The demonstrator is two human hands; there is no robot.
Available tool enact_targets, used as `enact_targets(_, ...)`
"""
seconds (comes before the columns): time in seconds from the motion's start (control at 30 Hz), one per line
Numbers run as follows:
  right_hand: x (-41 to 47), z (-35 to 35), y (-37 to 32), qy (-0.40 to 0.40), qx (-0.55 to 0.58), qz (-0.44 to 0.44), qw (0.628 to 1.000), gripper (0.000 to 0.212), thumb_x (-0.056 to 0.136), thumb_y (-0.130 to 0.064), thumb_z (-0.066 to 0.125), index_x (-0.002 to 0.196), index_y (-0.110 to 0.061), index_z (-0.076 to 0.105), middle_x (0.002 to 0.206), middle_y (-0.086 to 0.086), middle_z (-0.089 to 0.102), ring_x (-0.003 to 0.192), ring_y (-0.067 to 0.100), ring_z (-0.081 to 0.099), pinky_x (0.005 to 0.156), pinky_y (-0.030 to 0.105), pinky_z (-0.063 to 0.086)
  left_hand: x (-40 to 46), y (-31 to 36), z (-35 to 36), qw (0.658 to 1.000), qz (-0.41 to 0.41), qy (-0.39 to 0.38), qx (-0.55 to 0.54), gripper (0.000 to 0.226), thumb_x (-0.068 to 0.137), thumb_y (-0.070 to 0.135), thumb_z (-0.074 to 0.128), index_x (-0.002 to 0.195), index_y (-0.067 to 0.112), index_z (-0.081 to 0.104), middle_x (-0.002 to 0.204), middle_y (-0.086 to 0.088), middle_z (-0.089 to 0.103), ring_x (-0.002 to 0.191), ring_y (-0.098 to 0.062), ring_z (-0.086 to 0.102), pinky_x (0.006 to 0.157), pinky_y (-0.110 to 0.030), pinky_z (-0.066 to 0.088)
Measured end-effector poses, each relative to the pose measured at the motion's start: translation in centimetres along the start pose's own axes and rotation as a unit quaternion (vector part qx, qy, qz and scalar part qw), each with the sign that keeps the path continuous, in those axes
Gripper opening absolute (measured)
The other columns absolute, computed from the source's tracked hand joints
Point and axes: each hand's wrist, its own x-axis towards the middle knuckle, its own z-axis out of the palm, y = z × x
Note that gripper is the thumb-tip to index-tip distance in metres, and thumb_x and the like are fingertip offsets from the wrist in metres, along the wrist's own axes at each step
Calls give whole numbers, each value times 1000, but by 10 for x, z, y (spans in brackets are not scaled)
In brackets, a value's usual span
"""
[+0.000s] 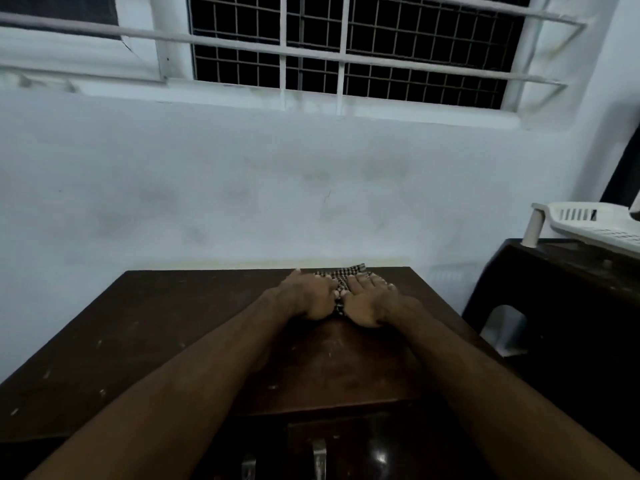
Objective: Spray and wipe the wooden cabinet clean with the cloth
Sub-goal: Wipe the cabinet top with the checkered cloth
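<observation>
The dark brown wooden cabinet (pixel 145 337) fills the lower half of the view, its top scuffed with pale specks. A black-and-white checked cloth (pixel 341 274) lies near the far right edge of the top, close to the wall. My left hand (pixel 306 297) and my right hand (pixel 369 299) press down on the cloth side by side, fingers flat and pointing at the wall. Most of the cloth is hidden under my hands. No spray bottle shows.
A pale wall (pixel 277 188) rises just behind the cabinet, with a barred window (pixel 346 46) above. A dark stool (pixel 554 306) stands to the right, carrying a white plastic rack (pixel 595 226). Metal handles (pixel 318 459) show on the cabinet front.
</observation>
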Motion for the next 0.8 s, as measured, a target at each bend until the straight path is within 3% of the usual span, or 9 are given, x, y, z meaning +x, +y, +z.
enact_targets(0.23, -123, 27, -10, 31, 2, -44, 999, 64, 105, -46, 13, 161, -18, 7, 170, 3, 1, 156, 24, -3, 125, 49, 2, -129, 43, 11, 998, 32, 47, -3, 44, 107, 34, 29, 142, 15, 48, 152, -6, 51, 140, -21, 48, 125, -49, 14)
enact_targets(0.33, -170, 41, -16, 64, -13, -63, 996, 66, 103, -48, 10, 161, -19, 8, 170, 2, 2, 156, 22, -2, 126, 46, 2, -175, 56, 21, 997, 22, 74, -1, 50, 107, 35, 28, 152, 16, 40, 160, -4, 41, 147, -18, 39, 127, -46, 10)
enact_targets(0.4, -177, 43, -17, 58, -21, -62, 996, 71, 99, -52, 3, 162, -20, 6, 170, 0, 1, 156, 20, -4, 126, 45, 1, -184, 58, 24, 998, 17, 65, -19, 52, 108, 36, 27, 155, 17, 35, 164, -2, 36, 150, -17, 34, 128, -47, 8)
enact_targets(0.63, -133, 28, -32, 27, 9, -26, 999, 64, 104, -46, 11, 161, -18, 4, 170, 1, -3, 156, 24, -7, 125, 49, -1, -151, 43, 8, 998, -19, 34, -40, 47, 107, 33, 28, 149, 16, 43, 158, -4, 44, 144, -21, 44, 125, -52, 15)
enact_targets(0.8, -168, 46, -33, 79, 1, -55, 995, 63, 104, -45, 15, 161, -19, 10, 170, 2, 4, 156, 24, -1, 125, 48, 3, -179, 44, 20, 999, 2, 33, -14, 53, 108, 37, 26, 156, 18, 34, 164, -1, 35, 151, -17, 33, 127, -49, 12)
